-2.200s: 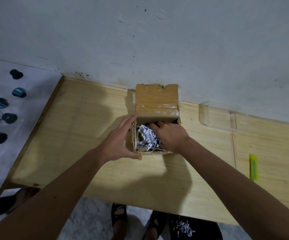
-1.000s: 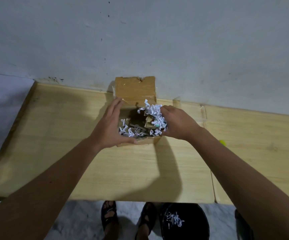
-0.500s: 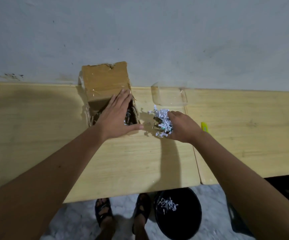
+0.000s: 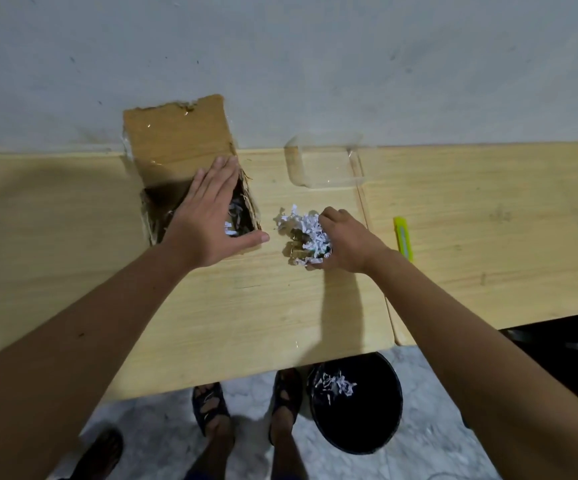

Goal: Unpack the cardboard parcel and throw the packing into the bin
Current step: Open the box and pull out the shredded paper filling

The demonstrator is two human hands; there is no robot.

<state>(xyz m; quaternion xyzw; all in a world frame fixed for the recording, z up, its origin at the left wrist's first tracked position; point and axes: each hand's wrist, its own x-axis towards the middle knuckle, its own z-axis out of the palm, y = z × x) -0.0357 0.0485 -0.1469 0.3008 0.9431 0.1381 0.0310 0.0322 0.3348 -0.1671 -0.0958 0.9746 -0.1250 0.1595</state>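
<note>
The open cardboard parcel [image 4: 176,150] stands on the wooden table [image 4: 246,306] against the wall, its flap up. My left hand [image 4: 208,216] lies flat across its opening, fingers spread, and bits of shredded paper show beneath it. To the right of the box my right hand [image 4: 346,240] grips a wad of white shredded paper [image 4: 303,230] with something brownish in it, just above the table. A black bin [image 4: 377,410] sits on the floor below the table's front edge, with some shreds inside.
A clear plastic piece [image 4: 325,164] lies by the wall right of the box. A yellow-green utility knife [image 4: 403,237] rests on the adjoining table. My sandalled feet [image 4: 246,407] are left of the bin, and another foot [image 4: 102,452] shows at bottom left.
My right hand has pulled a wad of shredded paper out of the box and carried it rightward over the table. My left hand moved from the box's side onto its opening.
</note>
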